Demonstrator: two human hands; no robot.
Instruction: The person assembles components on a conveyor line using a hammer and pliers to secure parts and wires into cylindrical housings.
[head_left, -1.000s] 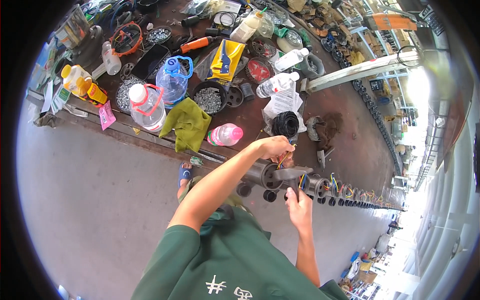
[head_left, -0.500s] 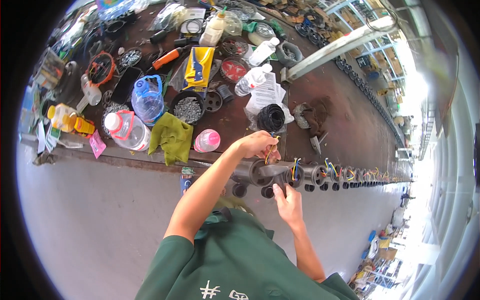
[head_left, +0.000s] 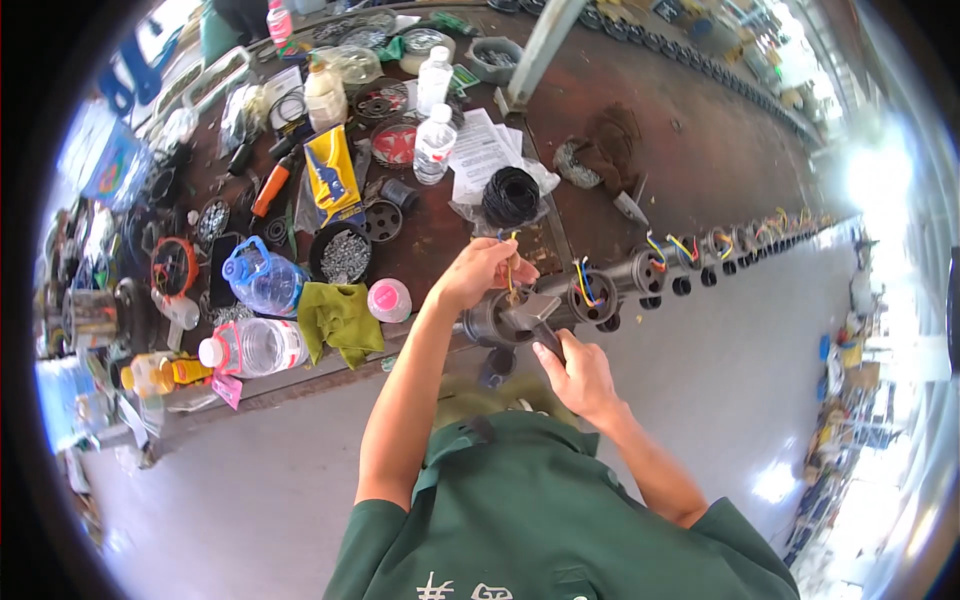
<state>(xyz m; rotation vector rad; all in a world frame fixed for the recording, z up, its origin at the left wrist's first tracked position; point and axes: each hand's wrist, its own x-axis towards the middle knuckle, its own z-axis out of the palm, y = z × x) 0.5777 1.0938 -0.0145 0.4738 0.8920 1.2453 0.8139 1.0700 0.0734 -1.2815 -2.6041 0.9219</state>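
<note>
Two yellowish bottles (head_left: 165, 374) lay at the far left of the table, with one orange ring (head_left: 175, 267) beyond them; next came two large clear jugs (head_left: 268, 347), one yellow package (head_left: 333, 175), one green cloth (head_left: 340, 325), one bowl of small metal parts (head_left: 345, 256), one pink-capped bottle (head_left: 388, 300) and two white-capped bottles (head_left: 434, 148). The left hand (head_left: 480, 272) had its thumb and fingertips pinched together on yellow wire (head_left: 511, 278), strands too fine to count, above one dark cylinder (head_left: 485, 322) at the table's near edge. One black coil (head_left: 510, 196) sat beyond. The right hand (head_left: 580, 375) closed its fingers around the handle of one hammer-like tool (head_left: 533, 313), whose head overlapped the cylinder's end; contact was unclear. Rightward, more wired cylinders (head_left: 645, 271) stretched in a row, too small to count at the far end.
</note>
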